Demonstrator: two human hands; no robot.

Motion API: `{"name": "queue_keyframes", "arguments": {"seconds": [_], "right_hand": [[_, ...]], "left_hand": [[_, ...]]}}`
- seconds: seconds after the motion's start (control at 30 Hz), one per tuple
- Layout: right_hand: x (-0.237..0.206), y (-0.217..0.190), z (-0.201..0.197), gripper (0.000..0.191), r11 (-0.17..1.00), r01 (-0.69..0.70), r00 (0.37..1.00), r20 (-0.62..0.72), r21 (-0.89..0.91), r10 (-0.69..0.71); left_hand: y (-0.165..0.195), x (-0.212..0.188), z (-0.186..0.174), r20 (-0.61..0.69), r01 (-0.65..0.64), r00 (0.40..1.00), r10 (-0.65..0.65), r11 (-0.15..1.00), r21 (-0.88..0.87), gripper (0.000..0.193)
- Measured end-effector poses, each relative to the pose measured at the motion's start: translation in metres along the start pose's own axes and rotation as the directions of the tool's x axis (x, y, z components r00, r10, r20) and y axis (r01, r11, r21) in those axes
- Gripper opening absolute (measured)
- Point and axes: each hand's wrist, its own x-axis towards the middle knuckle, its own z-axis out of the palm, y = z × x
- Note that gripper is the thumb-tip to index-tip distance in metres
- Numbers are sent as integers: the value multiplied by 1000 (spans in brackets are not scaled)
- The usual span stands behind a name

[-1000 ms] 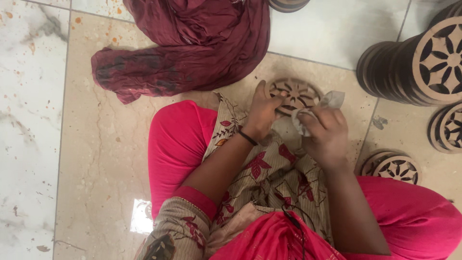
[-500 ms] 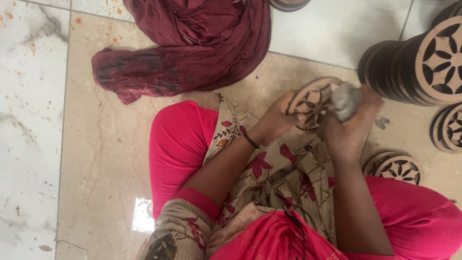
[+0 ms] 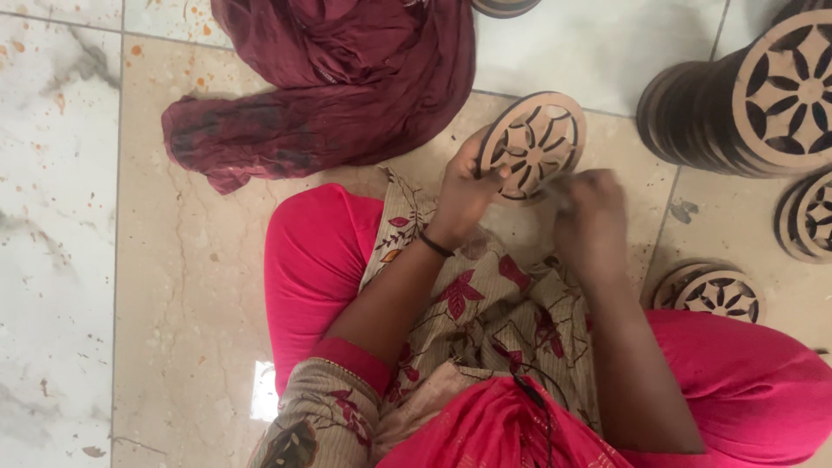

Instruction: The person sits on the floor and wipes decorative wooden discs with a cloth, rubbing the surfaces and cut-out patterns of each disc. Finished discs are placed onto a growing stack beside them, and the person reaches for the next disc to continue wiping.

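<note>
Left hand (image 3: 465, 186): gripped the carved wooden disc (image 3: 535, 143) by its edge, tilted.
Right hand (image 3: 591, 217): closed; contents unclear.
Tip: steady grip, light rubbing suited the fretwork.

Person seated on the floor, both forearms reaching forward over the lap. Left hand (image 3: 464, 186): wrist bent slightly, thumb and fingers closed in a grip on the lower left edge of a round disc (image 3: 535, 143), holding it tilted. Right hand (image 3: 589, 217): blurred, knuckles up, fingers curled at the disc's lower right edge; whether it grips anything cannot be told.
</note>
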Motion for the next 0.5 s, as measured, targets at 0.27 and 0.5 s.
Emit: {"name": "queue_keyframes", "arguments": {"seconds": [0.27,0.5], "right_hand": [[-12,6,15,30,902,421,906,2,-92,-423],[-6,18,8,34,1000,-4,954,-299,-11,1]], "left_hand": [[-2,-18,16,141,382,872,-468,833,401,55],[-15,-22,14,353,151,911,-212,969,194,65]]}}
